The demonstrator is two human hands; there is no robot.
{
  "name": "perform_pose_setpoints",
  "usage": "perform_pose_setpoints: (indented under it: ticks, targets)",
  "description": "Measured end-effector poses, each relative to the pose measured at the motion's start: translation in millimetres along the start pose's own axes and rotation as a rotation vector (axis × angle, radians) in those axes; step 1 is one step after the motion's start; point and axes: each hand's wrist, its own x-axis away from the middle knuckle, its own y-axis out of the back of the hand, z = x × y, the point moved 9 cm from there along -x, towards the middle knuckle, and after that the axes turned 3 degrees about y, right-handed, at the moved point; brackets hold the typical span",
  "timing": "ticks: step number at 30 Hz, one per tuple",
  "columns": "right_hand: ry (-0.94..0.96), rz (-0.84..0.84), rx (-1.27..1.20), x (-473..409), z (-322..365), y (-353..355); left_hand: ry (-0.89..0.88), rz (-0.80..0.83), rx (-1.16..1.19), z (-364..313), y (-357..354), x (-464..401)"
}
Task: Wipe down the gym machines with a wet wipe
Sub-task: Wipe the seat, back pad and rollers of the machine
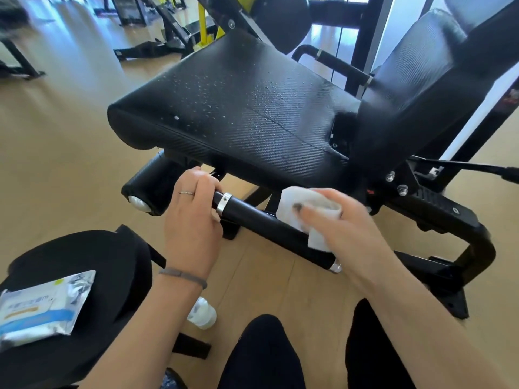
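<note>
Two hands on one handle (261, 217): one wipe (303, 209).

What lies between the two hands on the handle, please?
In the head view, only a bare stretch of black handle with a silver ring lies between the left hand and the wipe in the right hand.
</note>
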Motion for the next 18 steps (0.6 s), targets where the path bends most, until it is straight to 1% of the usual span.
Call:
perform_pose_setpoints:
  ticks: [1,2,3,4,5,6,7,8,10,11,12,13,15,18]
  targets:
    - [-0.078,-0.014,-0.219,-6.6,-3.4,0.1,-0.001,0.003,0.000,-0.9,0.6,0.2]
    - [-0.108,-0.036,-0.426,-14.7,-1.8,0.3,-0.002,0.007,0.001,-2.0,1.0,0.1]
    - [-0.093,-0.095,-0.568,-24.2,1.8,5.1,-0.001,0.008,0.004,-3.3,1.4,-0.1]
    - [-0.044,-0.190,-0.579,-34.0,8.3,14.1,0.003,0.008,0.008,-4.6,1.8,-0.3]
    - [0.032,-0.294,-0.455,-42.9,18.1,24.5,0.007,0.001,0.013,-5.6,2.5,-0.7]
    - [0.127,-0.362,-0.248,-50.4,31.9,29.7,0.012,-0.008,0.017,-6.4,3.1,-1.1]
    - [0.227,-0.360,-0.014,-57.2,49.0,24.7,0.013,-0.016,0.021,-6.6,3.2,-1.3]
    - [0.310,-0.271,0.225,-66.7,58.9,9.4,0.015,-0.020,0.028,-7.0,3.3,-1.5]
    - [0.362,0.059,0.710,-84.9,47.0,-35.5,0.016,-0.028,0.036,-7.4,3.4,-2.0]
    - [0.371,0.189,0.923,-90.5,31.6,-52.0,0.019,-0.030,0.034,-7.0,2.9,-2.1]
    - [0.393,0.258,1.055,-97.0,21.1,-61.4,0.024,-0.029,0.030,-6.8,2.0,-2.0]
    - [0.411,0.287,1.088,-103.5,18.3,-67.1,0.029,-0.029,0.029,-6.4,1.1,-1.4]
    - [0.454,0.306,1.049,-115.7,27.1,-79.2,0.037,-0.043,0.034,-5.4,1.1,-1.8]
    - [0.592,0.289,1.061,-124.5,45.3,-98.0,0.012,-0.062,0.032,-7.2,2.0,-2.2]
